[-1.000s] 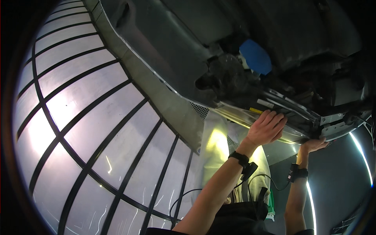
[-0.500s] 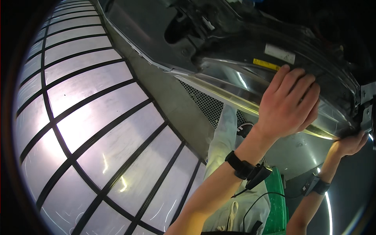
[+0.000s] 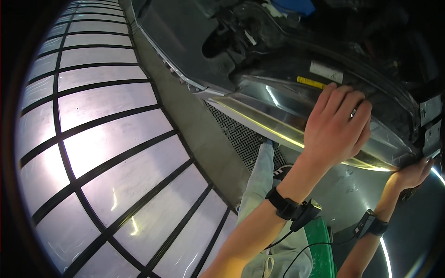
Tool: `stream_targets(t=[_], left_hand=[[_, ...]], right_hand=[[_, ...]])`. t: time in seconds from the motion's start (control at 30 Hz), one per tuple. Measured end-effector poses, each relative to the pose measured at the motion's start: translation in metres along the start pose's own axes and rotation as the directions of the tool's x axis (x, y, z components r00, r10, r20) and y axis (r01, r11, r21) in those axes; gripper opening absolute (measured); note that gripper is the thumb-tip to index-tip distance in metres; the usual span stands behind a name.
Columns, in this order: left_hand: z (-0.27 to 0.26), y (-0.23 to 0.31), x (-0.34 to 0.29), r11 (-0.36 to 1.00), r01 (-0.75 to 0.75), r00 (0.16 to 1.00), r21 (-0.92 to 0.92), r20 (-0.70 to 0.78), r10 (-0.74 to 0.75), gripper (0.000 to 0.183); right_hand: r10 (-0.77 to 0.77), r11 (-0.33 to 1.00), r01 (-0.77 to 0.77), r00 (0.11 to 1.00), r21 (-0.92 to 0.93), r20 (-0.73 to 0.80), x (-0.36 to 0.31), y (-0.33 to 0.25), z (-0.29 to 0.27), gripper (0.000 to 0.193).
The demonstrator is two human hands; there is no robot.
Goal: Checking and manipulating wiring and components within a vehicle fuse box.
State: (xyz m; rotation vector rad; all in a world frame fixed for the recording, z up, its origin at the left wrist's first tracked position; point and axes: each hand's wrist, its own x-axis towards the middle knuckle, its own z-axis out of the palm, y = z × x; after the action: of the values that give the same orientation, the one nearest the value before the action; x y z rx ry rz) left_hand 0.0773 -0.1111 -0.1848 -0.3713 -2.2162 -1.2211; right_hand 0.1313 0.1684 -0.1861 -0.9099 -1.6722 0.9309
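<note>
A car headlight [image 3: 282, 106] with a clear lens and a yellowish lit lower edge sits at the front of an opened car. My left hand [image 3: 337, 125] lies over its upper side, fingers bent over the lens edge near a yellow label [image 3: 310, 82] and a white label [image 3: 327, 72]. At the headlight's outer corner, my right hand [image 3: 411, 175] is closed round the lower end; its fingertips are partly hidden. Just under that hand a small dark thing [image 3: 409, 192] shows, too unclear to name. Both wrists wear black straps with small devices.
Metal brackets [image 3: 431, 123] stand beside the headlight's outer end. A panelled white surface with black strips [image 3: 116, 148] fills the left. Below are a floor grate [image 3: 236, 134], my legs and a green bin-like object [image 3: 321, 245]. A blue thing [image 3: 293, 5] shows in the engine bay.
The view has shifted slightly. Both hands stay on the headlight, and my left hand sits a little lower along the lens. The dark thing under my right hand has come into sight.
</note>
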Motion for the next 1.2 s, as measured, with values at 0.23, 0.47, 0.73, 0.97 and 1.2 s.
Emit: stream_targets(t=[0.23,0.47,0.73,0.97,1.2], left_hand=[[-0.005,-0.002,-0.001,1.0,0.005,1.0,0.022,0.006,-0.005,0.021],[0.002,0.002,0.006,0.999,0.023,1.0,-0.045,-0.007,-0.023,0.022],[-0.008,0.001,0.009,0.998,0.002,0.992,0.058,0.123,-0.009,0.027],[-0.011,0.007,0.009,0.993,0.021,0.972,0.12,0.23,-0.048,0.029],[-0.017,0.007,0.021,0.978,0.038,0.939,0.205,0.327,-0.105,0.028]], right_hand=[[-0.04,0.998,0.041,0.999,-0.057,0.018,0.004,0.011,-0.005,0.041],[-0.244,0.929,0.276,0.958,-0.246,0.152,0.028,0.027,-0.015,0.045],[-0.026,0.992,0.041,0.992,-0.122,0.121,-0.022,-0.027,0.008,0.053],[0.035,0.991,-0.014,0.987,-0.135,0.155,-0.02,-0.031,0.006,0.058],[-0.011,0.996,0.034,0.968,-0.086,0.249,-0.019,-0.024,0.007,0.064]])
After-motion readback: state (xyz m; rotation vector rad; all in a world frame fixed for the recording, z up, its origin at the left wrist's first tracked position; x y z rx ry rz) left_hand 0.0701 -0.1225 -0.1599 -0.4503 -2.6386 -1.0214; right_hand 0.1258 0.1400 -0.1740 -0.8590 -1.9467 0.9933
